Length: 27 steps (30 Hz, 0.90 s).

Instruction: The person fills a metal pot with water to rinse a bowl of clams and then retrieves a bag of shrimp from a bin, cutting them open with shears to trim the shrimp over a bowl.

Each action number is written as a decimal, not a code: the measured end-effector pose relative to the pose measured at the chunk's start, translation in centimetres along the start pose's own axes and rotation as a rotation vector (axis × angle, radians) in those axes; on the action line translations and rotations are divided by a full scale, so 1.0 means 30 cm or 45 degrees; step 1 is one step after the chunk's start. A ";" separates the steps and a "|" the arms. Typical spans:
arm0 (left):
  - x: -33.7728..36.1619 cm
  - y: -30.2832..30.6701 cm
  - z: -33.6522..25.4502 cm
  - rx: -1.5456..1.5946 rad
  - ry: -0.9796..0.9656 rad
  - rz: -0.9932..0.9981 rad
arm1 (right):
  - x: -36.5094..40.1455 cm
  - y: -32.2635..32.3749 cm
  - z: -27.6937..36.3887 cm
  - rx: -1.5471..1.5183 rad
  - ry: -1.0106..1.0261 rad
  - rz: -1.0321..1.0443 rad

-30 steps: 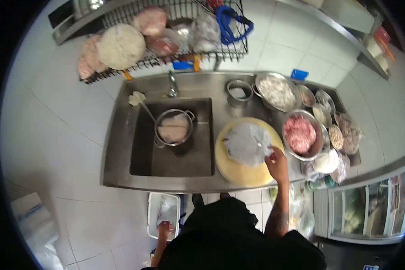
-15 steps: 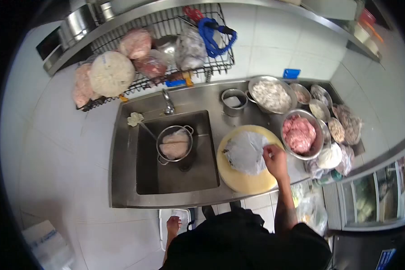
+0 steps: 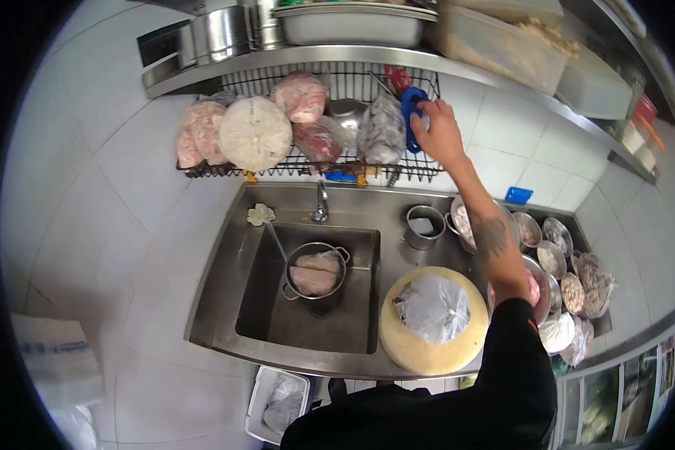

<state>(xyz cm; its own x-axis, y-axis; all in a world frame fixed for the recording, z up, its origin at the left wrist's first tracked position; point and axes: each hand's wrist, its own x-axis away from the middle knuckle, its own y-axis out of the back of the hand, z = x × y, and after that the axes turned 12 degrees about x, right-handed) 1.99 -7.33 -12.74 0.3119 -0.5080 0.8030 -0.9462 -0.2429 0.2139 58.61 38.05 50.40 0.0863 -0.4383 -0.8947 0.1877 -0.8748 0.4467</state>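
Note:
My right hand [image 3: 439,133] is raised to the wire rack, its fingers curled at a blue coiled loop [image 3: 413,124] with a dark part; the hand partly hides it. My left hand is out of view. Below, a tied clear plastic bag [image 3: 435,307] lies on the thick round yellowish cutting board [image 3: 405,349]. Right of the board, my forearm partly covers a metal bowl of pink meat [image 3: 533,289].
Bagged food [image 3: 255,133] fills the wire rack [image 3: 225,166]. A two-handled pot [image 3: 343,274] with pale meat sits in the sink [image 3: 300,334]. Several small bowls [image 3: 551,259] line the counter's right end. A metal shelf [image 3: 337,52] runs above; a white bin [image 3: 255,409] stands below.
My right hand has left the plastic bag on the board and moved up to the blue loop on the rack. My left hand has gone out of view. The camera has tilted upward.

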 end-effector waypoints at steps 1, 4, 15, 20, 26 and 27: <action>0.007 -0.002 0.008 0.026 -0.002 -0.012 | -0.075 -0.060 -0.001 0.067 -0.012 -0.013; 0.029 -0.009 0.055 0.089 0.013 -0.054 | -0.304 -0.137 0.049 0.399 -0.238 0.542; 0.119 -0.069 0.296 0.203 0.120 -0.192 | -0.541 -0.655 -0.174 0.541 -0.042 0.265; 0.128 -0.051 0.369 0.092 -0.020 -0.246 | -0.240 -0.248 0.245 0.472 0.575 -0.083; 0.109 -0.058 -0.004 -0.515 -1.027 -0.282 | 0.188 0.081 0.437 -0.232 0.533 -0.155; 0.350 -0.114 -0.343 -0.286 -1.048 -0.246 | 0.268 0.140 0.454 -0.277 0.594 -0.194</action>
<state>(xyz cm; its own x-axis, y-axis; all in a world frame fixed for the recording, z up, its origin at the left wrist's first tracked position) 7.62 -3.34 0.68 0.3495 -0.9312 0.1034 -0.8380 -0.2614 0.4790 46.78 28.04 45.18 0.4584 -0.1285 -0.8794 0.4264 -0.8364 0.3444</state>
